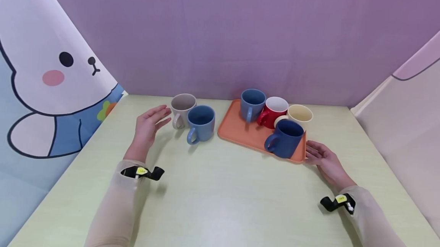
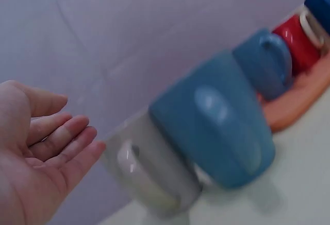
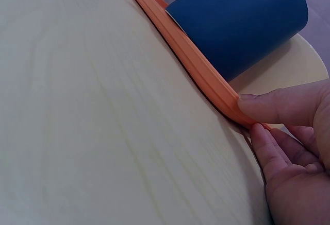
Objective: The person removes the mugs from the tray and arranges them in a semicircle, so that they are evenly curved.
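Observation:
My left hand point(image 1: 148, 126) is held out just left of a grey mug point(image 1: 183, 103), its fingers loosely spread with nothing in them. A light blue mug point(image 1: 205, 126) stands right beside the grey one on the table. My right hand point(image 1: 325, 161) is at the near right corner of an orange tray point(image 1: 237, 132). In the right wrist view the thumb point(image 3: 273, 104) lies on the tray's rim point(image 3: 201, 68) and the fingertips are against its outer side, pinching the corner. On the tray are a blue mug point(image 1: 253, 105), a red mug point(image 1: 273, 115), a cream mug point(image 1: 300, 114) and a dark blue mug point(image 1: 287, 140).
The pale wooden table point(image 1: 220, 201) runs up to a purple cloth backdrop point(image 1: 220, 40). A cloth printed with a cartoon animal point(image 1: 51, 67) hangs at the left. On the right is a pale side cloth point(image 1: 405, 132).

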`<state>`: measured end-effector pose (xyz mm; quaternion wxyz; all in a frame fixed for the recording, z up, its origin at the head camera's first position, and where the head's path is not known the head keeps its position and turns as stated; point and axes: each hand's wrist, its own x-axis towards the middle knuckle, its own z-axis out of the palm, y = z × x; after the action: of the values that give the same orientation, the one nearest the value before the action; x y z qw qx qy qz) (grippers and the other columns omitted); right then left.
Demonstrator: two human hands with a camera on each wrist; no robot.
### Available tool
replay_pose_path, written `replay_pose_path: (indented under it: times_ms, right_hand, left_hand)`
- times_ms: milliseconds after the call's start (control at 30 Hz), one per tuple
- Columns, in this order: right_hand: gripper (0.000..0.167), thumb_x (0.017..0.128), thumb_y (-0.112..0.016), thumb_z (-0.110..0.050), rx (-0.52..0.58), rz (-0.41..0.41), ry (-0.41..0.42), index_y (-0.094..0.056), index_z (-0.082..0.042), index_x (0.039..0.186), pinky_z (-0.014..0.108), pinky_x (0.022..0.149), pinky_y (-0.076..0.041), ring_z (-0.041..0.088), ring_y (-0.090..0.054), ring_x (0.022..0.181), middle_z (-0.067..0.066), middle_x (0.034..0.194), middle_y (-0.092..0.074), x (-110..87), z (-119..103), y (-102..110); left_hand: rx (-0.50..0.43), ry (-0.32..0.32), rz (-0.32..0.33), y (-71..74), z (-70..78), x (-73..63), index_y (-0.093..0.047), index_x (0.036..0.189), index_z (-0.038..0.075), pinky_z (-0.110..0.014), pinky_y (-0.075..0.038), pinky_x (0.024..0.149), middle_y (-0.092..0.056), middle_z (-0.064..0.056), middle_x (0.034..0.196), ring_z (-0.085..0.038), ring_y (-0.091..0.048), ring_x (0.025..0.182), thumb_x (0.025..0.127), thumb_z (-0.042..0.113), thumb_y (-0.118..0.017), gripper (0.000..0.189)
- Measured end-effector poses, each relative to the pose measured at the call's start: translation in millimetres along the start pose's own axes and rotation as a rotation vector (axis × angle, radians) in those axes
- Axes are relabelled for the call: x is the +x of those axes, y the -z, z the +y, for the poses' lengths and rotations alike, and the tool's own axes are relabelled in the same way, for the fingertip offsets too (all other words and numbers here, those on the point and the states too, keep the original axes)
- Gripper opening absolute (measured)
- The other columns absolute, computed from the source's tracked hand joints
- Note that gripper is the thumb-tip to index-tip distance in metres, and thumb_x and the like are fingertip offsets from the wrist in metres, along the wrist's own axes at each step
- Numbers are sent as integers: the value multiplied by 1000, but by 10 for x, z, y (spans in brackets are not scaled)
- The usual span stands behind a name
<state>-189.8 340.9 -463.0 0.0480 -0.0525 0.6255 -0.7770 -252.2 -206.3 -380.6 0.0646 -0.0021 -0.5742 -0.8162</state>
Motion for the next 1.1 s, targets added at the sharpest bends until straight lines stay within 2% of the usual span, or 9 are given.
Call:
replay_pose_path:
  times_ms: [133,267,367,433,500,667,800,967,1100]
  right_hand:
    - [59,83,-52,28,5,-5,-1,-49,-3,132,22,86,-55,3,-62,108,-9,118,-63,-1,-2,-4]
    - [59,83,-53,28,6,-13,-3,-49,-5,132,22,85,-55,3,-62,108,-8,118,-64,-7,-9,-10]
    - [59,83,-53,28,5,-15,1,-50,-4,132,22,85,-55,3,-62,109,-8,118,-64,-9,-8,-11]
    - [59,83,-53,28,2,-13,4,-49,-3,132,22,86,-55,3,-62,109,-8,119,-64,-6,-5,-8]
    - [59,83,-53,28,-2,-9,4,-48,-2,133,21,86,-55,3,-62,109,-8,119,-63,0,-2,-3]
    - [59,82,-53,29,2,-6,4,-47,-2,133,21,87,-55,3,-62,108,-8,119,-63,10,3,2]
    - [59,82,-53,29,11,-13,8,-49,-4,132,22,86,-55,3,-62,109,-8,119,-64,1,5,-4]
    - [58,82,-53,29,17,-13,10,-51,-5,130,22,85,-56,4,-63,108,-7,118,-64,-7,3,-6]
    - [58,82,-53,29,21,-10,15,-51,-4,130,22,86,-55,4,-63,108,-7,118,-64,-7,1,-11]
  left_hand:
    - [-24,-47,-42,-178,56,-46,-76,99,16,-30,-56,88,-75,0,98,-14,-70,97,98,1,-59,22]
    - [-21,-82,-90,-390,75,-107,-70,115,0,-32,-57,88,-75,-1,96,-14,-70,95,98,-4,-58,21]
    - [-41,-70,-142,-543,74,-160,-63,123,-10,-34,-57,88,-74,-2,97,-16,-70,96,98,-5,-56,27]
    - [-64,-51,-186,-647,68,-202,-68,118,-3,-35,-57,89,-74,-3,97,-17,-70,97,99,-6,-53,25]
    - [-70,-36,-227,-745,49,-245,-65,122,-6,-34,-57,88,-74,-3,98,-17,-70,98,100,-7,-51,27]
    - [-48,-44,-310,-952,-44,-327,-46,131,-24,-39,-56,90,-74,-1,97,-16,-70,96,98,-9,-50,36]
    - [-37,-24,-363,-1085,-146,-379,-52,128,-21,-40,-56,91,-74,-1,98,-17,-70,99,97,-8,-52,33]
    - [7,73,-406,-1254,-286,-473,-56,130,-15,-41,-54,95,-74,-2,102,-18,-70,102,97,-3,-56,35]
    - [52,120,-438,-1379,-442,-530,-55,130,-14,-45,-51,99,-73,-11,110,-19,-69,105,97,-2,-57,35]
